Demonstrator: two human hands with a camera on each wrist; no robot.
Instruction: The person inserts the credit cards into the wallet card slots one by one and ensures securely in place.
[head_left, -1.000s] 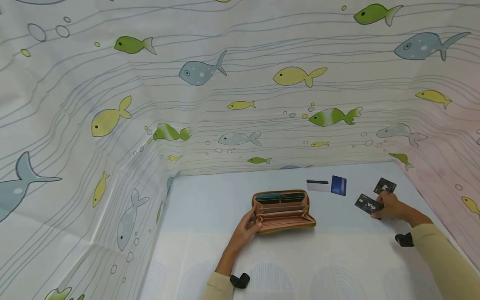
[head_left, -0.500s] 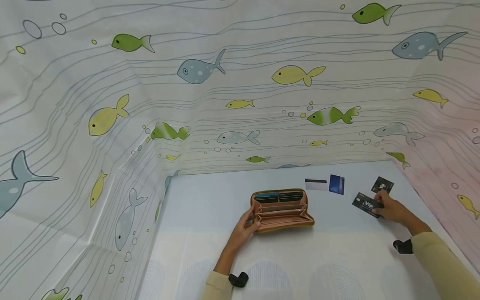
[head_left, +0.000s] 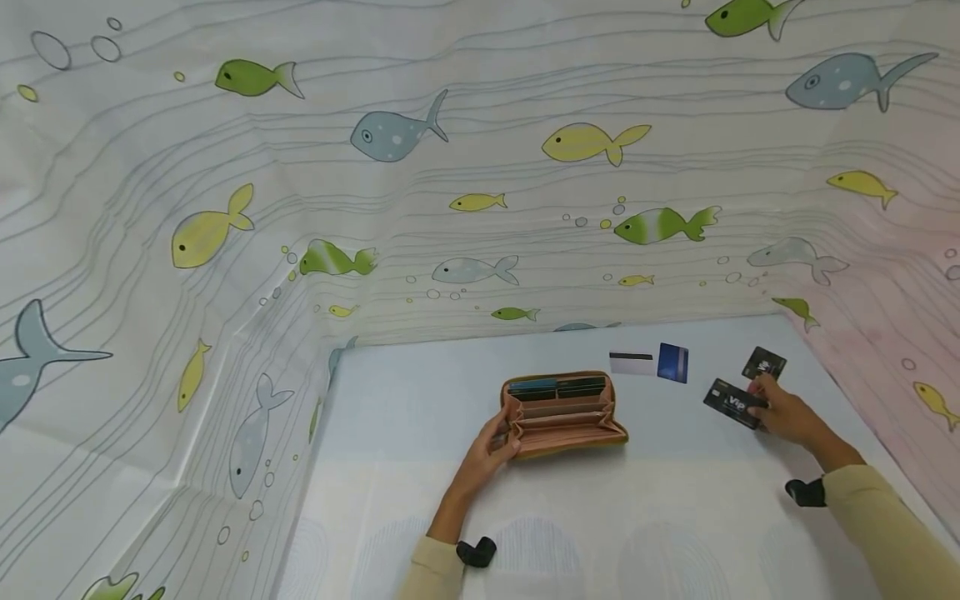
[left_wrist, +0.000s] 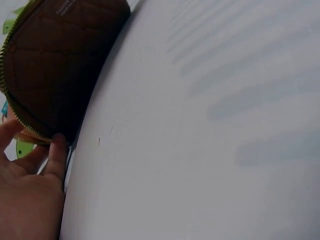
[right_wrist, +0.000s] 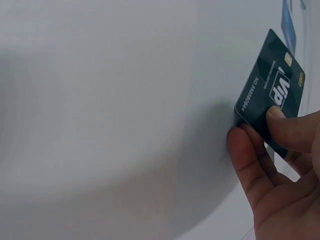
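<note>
An open zip-around wallet [head_left: 566, 440] with a pink-tan lining stands on the table, several cards [head_left: 534, 389] tucked in its far slots. My left hand [head_left: 477, 462] holds it at its left end, fingers curled over the edge. The left wrist view shows the wallet's brown quilted outside [left_wrist: 55, 55] and its zip teeth. Well to the right, my right hand [head_left: 787, 417] pinches a black VIP card [head_left: 726, 401] between thumb and fingers. In the right wrist view the card [right_wrist: 265, 95] is tilted, its printed face visible. A second black card [head_left: 763, 362] lies just behind that hand.
Behind and right of the wallet lie a white card with a dark stripe [head_left: 632, 363] and a blue card [head_left: 672, 363]. The pale table [head_left: 405, 392] is bounded by fish-patterned sheeting [head_left: 405, 217] at the back and sides.
The head view has shifted very slightly. Both hands keep nearly the same places, the left on the wallet and the right on the VIP card.
</note>
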